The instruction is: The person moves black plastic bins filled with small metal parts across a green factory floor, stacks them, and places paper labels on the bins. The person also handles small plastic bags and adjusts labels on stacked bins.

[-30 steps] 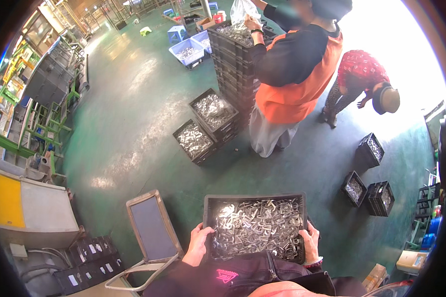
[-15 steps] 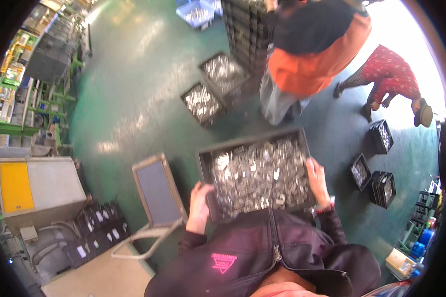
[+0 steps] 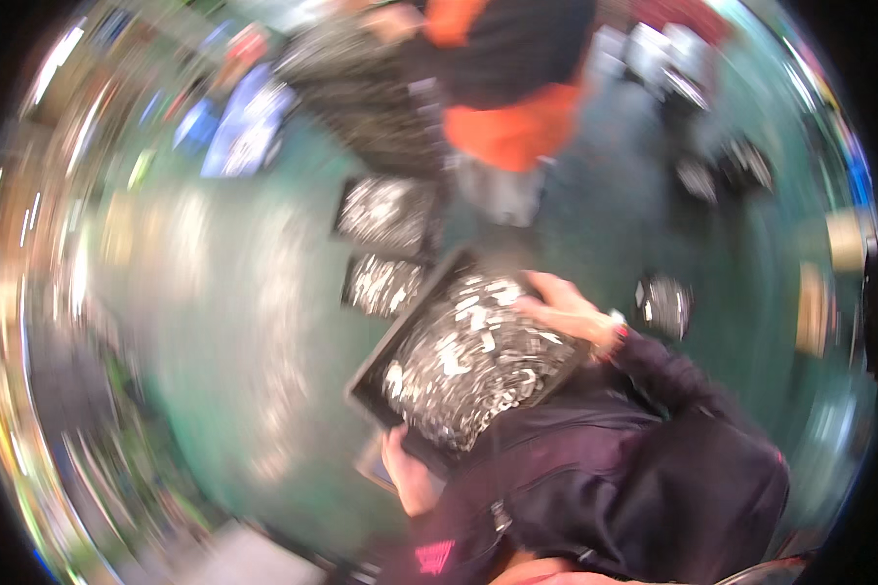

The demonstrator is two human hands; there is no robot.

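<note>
A black crate (image 3: 361,388) is held against my dark jacket, tilted so that one corner points to the far side. Small metal parts (image 3: 468,351) fill it, smeared by motion. Around its near left edge my left hand (image 3: 408,472) is closed. My right hand (image 3: 568,310) grips the opposite edge on the right, fingers over the rim and a band at the wrist. The undersides of both grips are hidden.
Two black crates of metal parts (image 3: 383,211) stand on the green floor ahead, beside a tall stack of dark crates (image 3: 366,93). A person in orange and black (image 3: 512,122) stands close beyond. Blue bins (image 3: 249,122) lie far left; more filled crates (image 3: 665,304) are at right.
My view and body have swung round, and the crate now sits slanted instead of level. Both hands have kept hold of it. The floor crates and the person in orange appear further left.
</note>
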